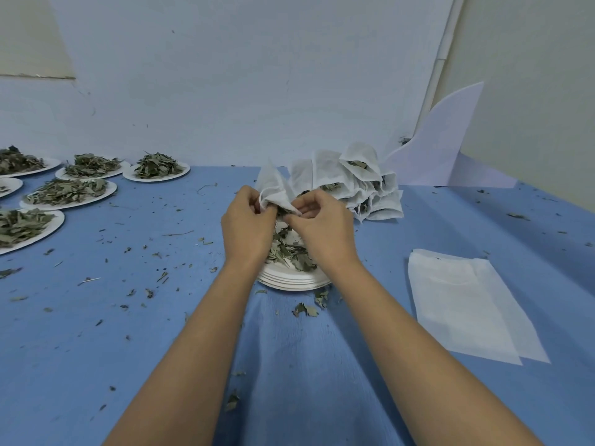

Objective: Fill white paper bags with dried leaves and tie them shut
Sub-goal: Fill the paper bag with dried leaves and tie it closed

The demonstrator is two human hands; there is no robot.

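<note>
Backdrop: pale wall rising behind a worktop draped in blue cloth, seen from the head view.
Hands: both reach forward over the middle of the worktop, close together, backs toward the camera.
Left hand: fingers curled, pinching the left side of the mouth of a white paper bag.
Right hand: fingers curled, pinching the bag's right edge, its fingertips nearly meeting those of the other hand.
Bag position: held in the air between the two hands, closed end pointing up and away, mouth down at the fingers, above the plate stack; how full it is cannot be told.
Plate stack: white paper plates piled just under the wrists, carrying a heap of dried leaves.
Filled bags: a heap of white bags behind and to the right of the hands, leaves showing dark through some, strings dangling at the front.
Empty bags: flat and white, lying on the cloth to the right, well apart from the plate stack.
Leaf plates: several white plates heaped with leaves at the far left.
Crumbs: leaf bits scattered over the cloth, some just in front of the plate stack.
White sheet: leaning in the corner behind the filled bags.
</note>
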